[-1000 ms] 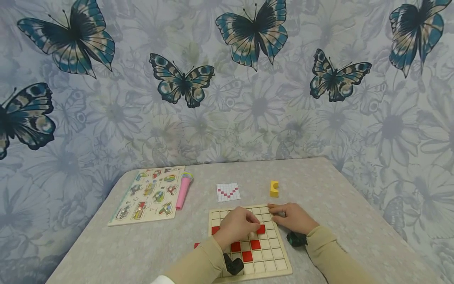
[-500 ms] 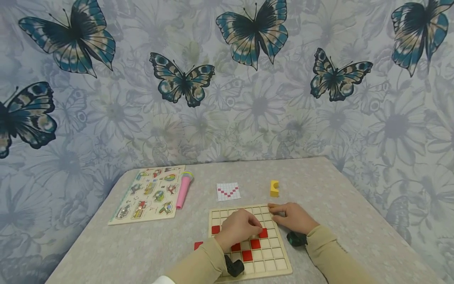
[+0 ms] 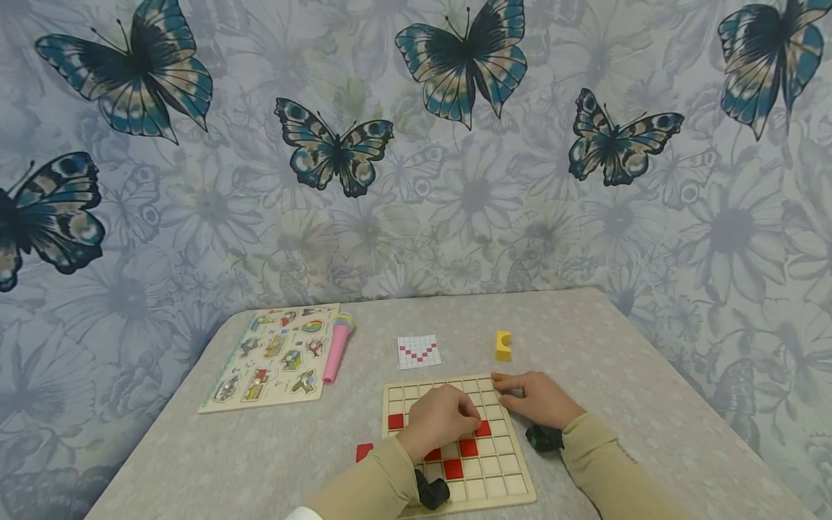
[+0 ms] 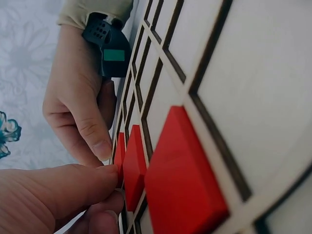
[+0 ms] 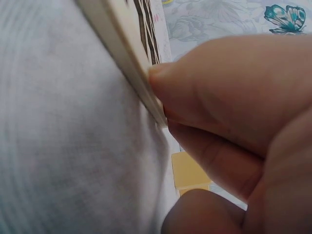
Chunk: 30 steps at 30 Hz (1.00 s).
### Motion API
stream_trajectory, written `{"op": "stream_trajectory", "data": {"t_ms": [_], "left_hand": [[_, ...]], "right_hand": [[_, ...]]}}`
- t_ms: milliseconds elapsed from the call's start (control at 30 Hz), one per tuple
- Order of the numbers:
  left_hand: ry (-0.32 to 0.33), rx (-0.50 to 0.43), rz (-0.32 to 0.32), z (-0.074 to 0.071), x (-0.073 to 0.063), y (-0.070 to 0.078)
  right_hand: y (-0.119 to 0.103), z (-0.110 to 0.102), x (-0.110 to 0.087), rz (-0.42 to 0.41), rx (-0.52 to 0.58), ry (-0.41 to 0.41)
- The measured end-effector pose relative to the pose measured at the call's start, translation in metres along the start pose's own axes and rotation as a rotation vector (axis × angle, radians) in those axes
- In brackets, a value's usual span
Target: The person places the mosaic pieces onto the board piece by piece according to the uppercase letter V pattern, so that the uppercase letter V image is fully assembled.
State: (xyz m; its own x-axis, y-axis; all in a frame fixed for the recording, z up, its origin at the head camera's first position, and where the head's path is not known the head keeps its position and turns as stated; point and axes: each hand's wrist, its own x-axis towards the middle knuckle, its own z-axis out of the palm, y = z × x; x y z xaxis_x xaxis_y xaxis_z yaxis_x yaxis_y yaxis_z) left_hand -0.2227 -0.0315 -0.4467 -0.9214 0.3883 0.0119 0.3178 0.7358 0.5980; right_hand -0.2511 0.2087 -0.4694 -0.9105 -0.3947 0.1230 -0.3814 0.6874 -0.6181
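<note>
My left hand (image 3: 438, 417) reaches over the wooden grid board (image 3: 500, 485). Its thumb and fingers pinch a red square tile (image 3: 484, 429) at a cell on the board's right half. In the left wrist view the thumb tip meets that tile's edge, with two more red tiles (image 4: 181, 180) nearer the camera. Other red tiles (image 3: 453, 469) sit in cells in a diagonal line, partly covered by the hand. At the board's far right corner my right hand (image 3: 538, 399) rests with extended fingers, the thumb touching the side edge in the right wrist view.
A loose red tile (image 3: 364, 452) lies left of the board. Behind it is a pattern card (image 3: 419, 352) with pink squares. A yellow block (image 3: 503, 346) stands further right. A pink toy microphone (image 3: 336, 350) lies beside a picture puzzle board (image 3: 214, 406) at the left.
The pinched red tile has shifted slightly toward the person and right, down to the cell, with my left hand following. My right hand stays at the corner.
</note>
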Motion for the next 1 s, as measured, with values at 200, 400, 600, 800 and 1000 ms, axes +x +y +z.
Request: {"op": "stream_trajectory", "data": {"t_ms": [200,400,600,800,1000], "left_hand": [[0.011,0.007,0.006,0.002,0.001,-0.001],[0.022,0.002,-0.005,0.002,-0.002,0.001],[0.049,-0.002,0.019,-0.004,-0.011,0.003],[0.084,-0.053,0.050,-0.037,-0.031,-0.010],[0.094,-0.178,0.009,-0.081,-0.060,-0.057]], "right_hand": [[-0.002,-0.001,0.000,0.000,-0.003,0.001],[-0.001,-0.001,0.000,0.002,-0.008,0.003],[0.000,-0.001,-0.001,0.003,0.013,0.006],[-0.001,0.000,-0.002,0.015,0.030,0.009],[-0.005,0.001,-0.002,0.017,0.047,0.018]]}}
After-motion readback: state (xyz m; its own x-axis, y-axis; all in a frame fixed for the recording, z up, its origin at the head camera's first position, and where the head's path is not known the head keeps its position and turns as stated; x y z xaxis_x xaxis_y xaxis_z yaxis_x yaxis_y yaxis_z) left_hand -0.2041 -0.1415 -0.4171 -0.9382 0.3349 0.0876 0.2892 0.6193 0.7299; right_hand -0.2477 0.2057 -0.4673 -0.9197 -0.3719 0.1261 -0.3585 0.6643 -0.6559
